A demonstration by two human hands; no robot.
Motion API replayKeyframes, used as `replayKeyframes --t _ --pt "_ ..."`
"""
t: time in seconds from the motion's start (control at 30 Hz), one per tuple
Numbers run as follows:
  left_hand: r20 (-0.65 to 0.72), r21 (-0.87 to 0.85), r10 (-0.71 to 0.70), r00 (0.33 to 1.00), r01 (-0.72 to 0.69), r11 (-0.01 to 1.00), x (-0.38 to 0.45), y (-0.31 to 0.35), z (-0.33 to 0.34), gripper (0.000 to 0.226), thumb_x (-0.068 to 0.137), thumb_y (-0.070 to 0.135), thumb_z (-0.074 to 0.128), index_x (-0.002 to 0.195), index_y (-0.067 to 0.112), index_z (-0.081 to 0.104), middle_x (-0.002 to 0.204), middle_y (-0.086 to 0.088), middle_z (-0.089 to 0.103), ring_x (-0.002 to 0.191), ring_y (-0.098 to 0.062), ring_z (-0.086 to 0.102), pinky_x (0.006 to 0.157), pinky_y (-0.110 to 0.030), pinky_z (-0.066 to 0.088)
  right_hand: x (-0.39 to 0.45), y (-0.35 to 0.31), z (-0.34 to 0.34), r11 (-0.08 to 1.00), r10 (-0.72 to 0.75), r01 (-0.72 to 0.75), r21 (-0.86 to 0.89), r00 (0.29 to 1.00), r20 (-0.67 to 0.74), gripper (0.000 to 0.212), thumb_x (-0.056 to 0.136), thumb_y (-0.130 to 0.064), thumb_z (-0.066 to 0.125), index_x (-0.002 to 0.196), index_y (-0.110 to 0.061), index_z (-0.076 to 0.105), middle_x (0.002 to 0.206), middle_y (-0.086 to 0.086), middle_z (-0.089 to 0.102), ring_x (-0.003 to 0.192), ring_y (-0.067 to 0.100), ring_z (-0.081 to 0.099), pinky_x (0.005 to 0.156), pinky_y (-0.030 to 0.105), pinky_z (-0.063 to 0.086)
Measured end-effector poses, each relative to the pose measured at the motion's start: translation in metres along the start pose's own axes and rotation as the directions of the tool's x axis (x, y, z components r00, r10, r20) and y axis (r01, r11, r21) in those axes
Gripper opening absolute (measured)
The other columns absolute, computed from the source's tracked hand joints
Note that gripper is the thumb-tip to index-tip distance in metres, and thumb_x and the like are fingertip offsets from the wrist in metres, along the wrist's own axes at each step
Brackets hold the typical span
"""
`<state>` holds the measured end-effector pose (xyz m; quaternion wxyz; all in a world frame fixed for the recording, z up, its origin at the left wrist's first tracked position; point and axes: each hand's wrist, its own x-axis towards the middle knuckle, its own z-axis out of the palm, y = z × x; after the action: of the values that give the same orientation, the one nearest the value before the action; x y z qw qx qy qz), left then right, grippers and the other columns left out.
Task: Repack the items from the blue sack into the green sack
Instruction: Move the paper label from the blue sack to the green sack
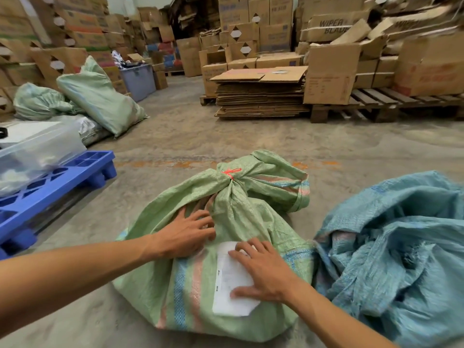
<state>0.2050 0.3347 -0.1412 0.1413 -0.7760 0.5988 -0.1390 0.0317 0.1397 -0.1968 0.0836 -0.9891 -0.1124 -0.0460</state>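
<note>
Both hands, left [184,233] and right [261,270], press flat, fingers spread, on the tied green sack [226,222]; rough shoving could slip its red tie [231,172].

Floor: dusty grey concrete floor [180,136]
Walls: stacked brown cardboard boxes [253,23]
Right: dark wooden pallet [376,101]
Left: blue plastic pallet [62,177]
</note>
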Motion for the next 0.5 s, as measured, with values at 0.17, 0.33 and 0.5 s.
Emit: replayKeyframes --t 0.17,0.33,0.5 --pt "0.281 -0.195 -0.083 0.956 0.142 0.97 -0.011 0.016 -0.001 0.053 0.097 0.066 0.021 0.147 0.049 0.018 0.154 0.001 0.027 0.151 -0.016 0.004 0.115 -0.065 0.012 -0.005 -0.007 -0.002 0.996 0.088 -0.078 -0.05 0.964 0.25 0.131 0.06 -0.096 0.041 0.157 -0.019 -0.004 0.165 0.006 -0.007 0.151 0.028 -0.007 0.119 0.045 -0.01" --pt "0.242 -0.173 -0.2 0.949 0.245 0.954 -0.015 0.045 0.013 0.065 0.085 0.084 0.015 0.145 0.062 0.003 0.164 -0.005 0.001 0.146 -0.025 -0.029 0.105 -0.064 -0.027 -0.011 -0.01 0.002 0.991 0.095 -0.067 -0.112 0.958 0.27 0.156 0.035 -0.096 0.033 0.154 -0.008 -0.016 0.16 0.009 -0.026 0.148 0.029 -0.022 0.117 0.05 -0.019" --pt "0.331 -0.156 -0.181 0.926 0.243 0.957 -0.02 0.055 0.015 0.086 0.071 0.096 0.021 0.144 0.062 -0.01 0.161 -0.013 -0.017 0.138 -0.024 -0.041 0.099 -0.071 -0.025 -0.03 -0.014 0.005 0.993 0.115 -0.111 -0.032 0.981 0.157 0.129 0.069 -0.097 0.026 0.155 -0.008 -0.011 0.156 0.006 -0.026 0.147 0.024 -0.025 0.115 0.044 -0.019"
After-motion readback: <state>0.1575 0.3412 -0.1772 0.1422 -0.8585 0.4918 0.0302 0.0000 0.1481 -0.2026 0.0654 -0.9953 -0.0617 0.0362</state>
